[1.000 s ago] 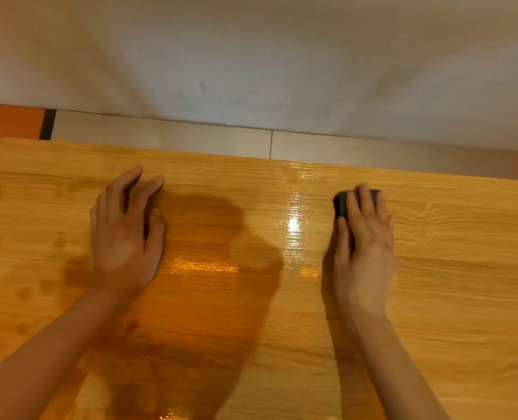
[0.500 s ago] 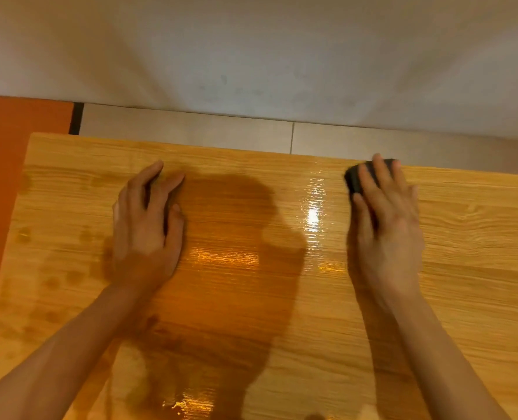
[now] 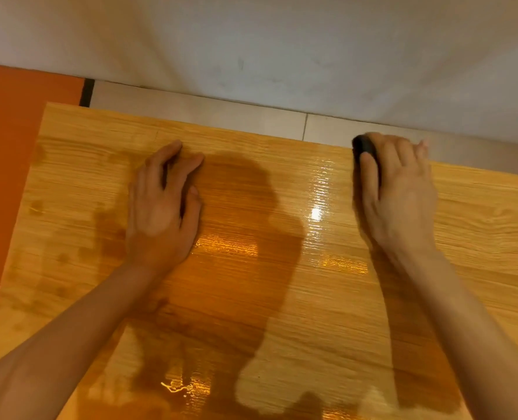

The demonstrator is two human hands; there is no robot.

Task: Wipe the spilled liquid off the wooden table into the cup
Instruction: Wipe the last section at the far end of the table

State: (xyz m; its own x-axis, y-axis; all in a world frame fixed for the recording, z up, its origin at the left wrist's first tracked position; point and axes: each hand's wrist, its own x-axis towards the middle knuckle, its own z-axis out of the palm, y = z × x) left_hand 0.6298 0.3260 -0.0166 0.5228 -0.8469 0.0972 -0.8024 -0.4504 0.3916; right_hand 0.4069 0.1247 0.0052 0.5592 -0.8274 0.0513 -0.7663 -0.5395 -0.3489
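You have a wet sheen on the counter (image 3: 282,298), from the glinting puddle (image 3: 185,386) at its near edge up the middle, so draw the dark wiper (image 3: 363,147) back from the far edge in long overlapping strokes with steady downward pressure, herding the liquid toward one edge; the cup isn't in view. Your left hand (image 3: 160,207) lies flat left of the sheen, fingers (image 3: 172,153) straight, holding nothing. At the far edge your right hand (image 3: 400,192) presses on the wiper, fingers (image 3: 368,171) curled over it.
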